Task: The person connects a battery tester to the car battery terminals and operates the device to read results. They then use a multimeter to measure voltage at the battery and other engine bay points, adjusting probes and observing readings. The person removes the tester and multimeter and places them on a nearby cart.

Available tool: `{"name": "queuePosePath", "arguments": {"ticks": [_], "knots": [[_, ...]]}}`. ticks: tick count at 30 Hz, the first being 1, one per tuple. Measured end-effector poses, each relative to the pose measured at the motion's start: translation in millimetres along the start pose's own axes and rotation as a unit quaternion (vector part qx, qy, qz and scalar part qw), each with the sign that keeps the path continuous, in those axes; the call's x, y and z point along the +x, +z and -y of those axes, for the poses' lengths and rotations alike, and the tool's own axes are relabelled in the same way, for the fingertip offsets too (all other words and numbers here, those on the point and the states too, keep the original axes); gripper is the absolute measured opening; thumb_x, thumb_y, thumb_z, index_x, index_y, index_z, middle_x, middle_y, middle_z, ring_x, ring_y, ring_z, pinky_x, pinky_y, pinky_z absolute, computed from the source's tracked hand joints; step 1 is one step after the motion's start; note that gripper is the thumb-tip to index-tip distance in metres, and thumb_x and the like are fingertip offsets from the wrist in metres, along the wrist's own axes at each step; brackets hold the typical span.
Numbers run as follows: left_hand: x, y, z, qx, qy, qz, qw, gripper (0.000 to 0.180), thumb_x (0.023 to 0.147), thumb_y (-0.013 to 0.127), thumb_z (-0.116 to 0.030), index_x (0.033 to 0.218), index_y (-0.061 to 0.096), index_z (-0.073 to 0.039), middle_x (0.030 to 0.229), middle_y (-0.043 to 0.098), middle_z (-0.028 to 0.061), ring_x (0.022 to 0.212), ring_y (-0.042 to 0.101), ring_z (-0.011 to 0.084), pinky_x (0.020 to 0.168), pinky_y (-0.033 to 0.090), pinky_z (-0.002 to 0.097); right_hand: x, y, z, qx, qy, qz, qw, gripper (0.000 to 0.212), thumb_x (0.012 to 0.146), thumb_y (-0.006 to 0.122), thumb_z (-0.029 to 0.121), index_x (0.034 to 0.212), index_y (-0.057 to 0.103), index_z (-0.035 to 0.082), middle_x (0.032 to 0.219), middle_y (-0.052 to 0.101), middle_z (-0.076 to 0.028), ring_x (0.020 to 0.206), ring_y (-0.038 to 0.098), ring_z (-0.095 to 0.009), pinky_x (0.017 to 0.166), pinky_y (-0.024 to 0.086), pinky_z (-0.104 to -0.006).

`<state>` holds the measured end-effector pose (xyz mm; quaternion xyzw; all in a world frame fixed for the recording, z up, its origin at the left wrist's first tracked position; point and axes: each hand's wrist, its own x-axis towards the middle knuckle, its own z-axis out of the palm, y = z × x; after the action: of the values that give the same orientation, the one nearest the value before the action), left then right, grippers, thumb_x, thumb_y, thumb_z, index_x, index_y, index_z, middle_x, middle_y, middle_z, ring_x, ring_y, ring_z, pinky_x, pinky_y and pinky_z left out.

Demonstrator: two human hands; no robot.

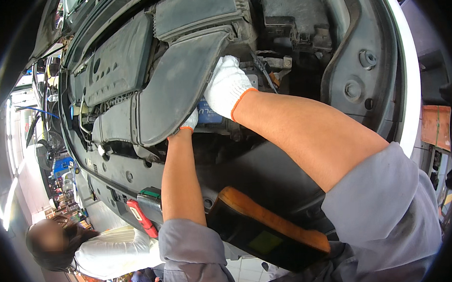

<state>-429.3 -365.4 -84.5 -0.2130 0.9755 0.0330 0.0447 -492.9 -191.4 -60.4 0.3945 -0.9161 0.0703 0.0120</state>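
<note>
In a white knit glove with an orange cuff, my right hand point(227, 85) is closed beside the raised edge of a broad black plastic air intake duct point(176, 87); its fingertips and anything in them are hidden. Most of my left hand point(191, 121), gloved the same way, is out of sight under the duct's lower edge, so its fingers do not show. Between the two hands part of a blue-labelled battery point(212, 113) is visible. The duct joins a black air filter box point(198, 13) above it.
An engine cover point(116, 60) lies left of the duct, a black fuse box point(296, 17) at the upper right. A tester in an orange-brown and black case point(270, 225) rests near my forearms. Beside it lies a red tool point(142, 218). A person in white point(110, 252) is at lower left.
</note>
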Motion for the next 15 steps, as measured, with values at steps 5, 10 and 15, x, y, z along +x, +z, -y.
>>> {"name": "queuePosePath", "arguments": {"ticks": [5, 10, 15], "knots": [[-6, 2, -3, -0.027, 0.042, -0.078, 0.996, 0.052, 0.111, 0.048, -0.042, 0.150, 0.062, -0.011, 0.154, 0.061, 0.0184, 0.144, 0.053, 0.0411, 0.121, 0.041, 0.0509, 6, 6, 1, 0.067, 0.036, 0.052, 0.996, 0.041, 0.097, 0.056, 0.015, 0.129, 0.074, -0.003, 0.134, 0.070, -0.026, 0.127, 0.063, -0.042, 0.105, 0.047, -0.0511], [-5, 0, -7, -0.006, 0.050, -0.078, 0.996, 0.054, 0.111, 0.048, -0.044, 0.151, 0.061, -0.011, 0.156, 0.060, 0.0178, 0.147, 0.051, 0.0397, 0.122, 0.039, 0.0497, 5, 24, 1, 0.026, 0.006, -0.027, 0.999, 0.037, 0.097, 0.054, 0.014, 0.126, 0.075, 0.001, 0.128, 0.074, -0.019, 0.118, 0.067, -0.037, 0.101, 0.043, -0.0523], [-4, 0, -11, -0.005, 0.039, -0.071, 0.997, 0.057, 0.110, 0.049, -0.048, 0.154, 0.058, -0.012, 0.159, 0.057, 0.0164, 0.149, 0.049, 0.0381, 0.124, 0.037, 0.0488, 26, 54, 7, 0.146, 0.110, -0.071, 0.981, 0.036, 0.099, 0.051, 0.014, 0.123, 0.076, 0.005, 0.129, 0.074, -0.017, 0.121, 0.065, -0.038, 0.104, 0.042, -0.0503]]}}
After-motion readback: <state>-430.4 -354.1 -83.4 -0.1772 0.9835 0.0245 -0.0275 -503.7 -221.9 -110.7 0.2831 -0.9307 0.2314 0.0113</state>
